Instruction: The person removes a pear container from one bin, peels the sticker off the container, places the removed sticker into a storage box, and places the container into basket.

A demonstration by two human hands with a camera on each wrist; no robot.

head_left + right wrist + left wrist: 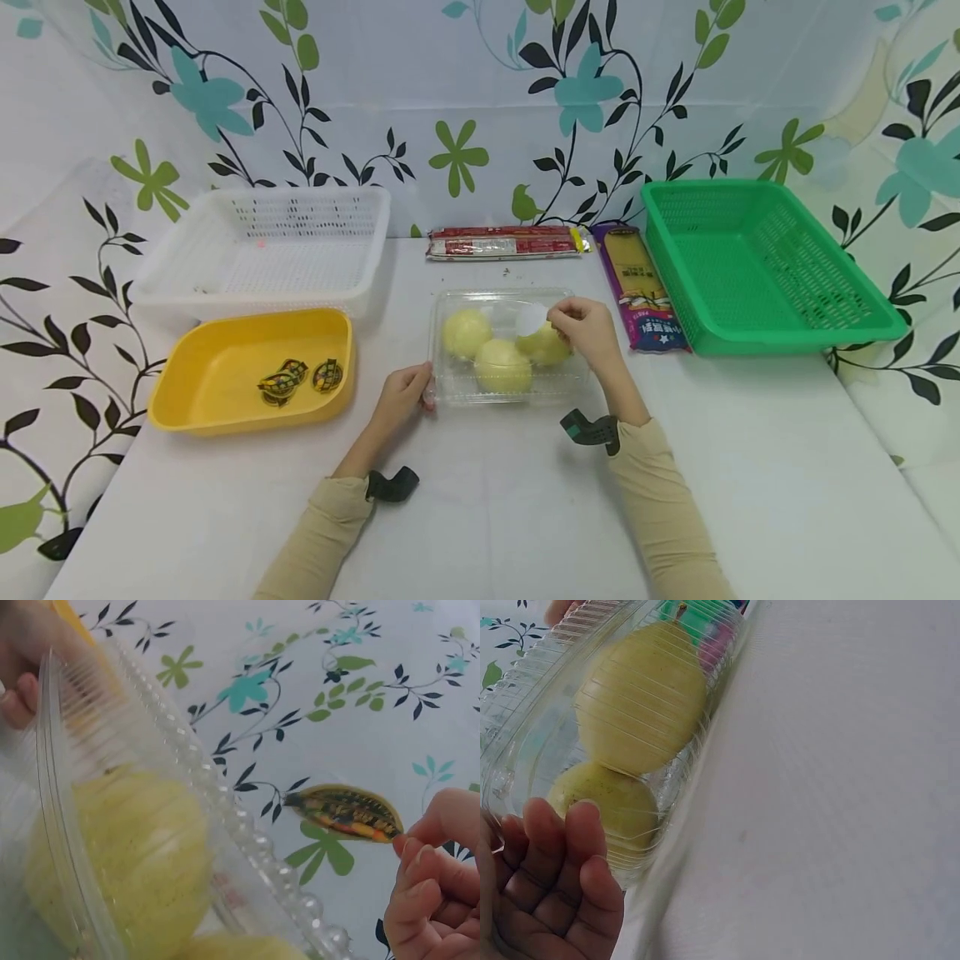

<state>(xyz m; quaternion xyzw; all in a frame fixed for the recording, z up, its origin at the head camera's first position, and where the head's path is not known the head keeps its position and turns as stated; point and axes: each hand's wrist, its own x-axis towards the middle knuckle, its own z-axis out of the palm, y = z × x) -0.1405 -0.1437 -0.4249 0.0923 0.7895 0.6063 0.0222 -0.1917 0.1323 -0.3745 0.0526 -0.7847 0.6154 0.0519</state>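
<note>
A clear plastic clamshell box (465, 396) lies on the table with three yellow pears (503, 367) inside. At its left edge my left hand (403, 396) holds the rim, its fingers curled close to the box wall in the left wrist view. Over the box's right side, my right hand (588, 331) pinches an oval sticker (349, 812) by one end, between thumb and fingertips. The printed black and gold face of the sticker shows in the right wrist view. Seen from the head, its pale back overlaps the lid.
Several similar stickers (327, 376) lie in a yellow tray (217, 408) at left, before a white basket (300, 237). Red packets (504, 244) lie behind the box. A purple pasta packet (637, 292) sits beside the green basket (757, 258) at right.
</note>
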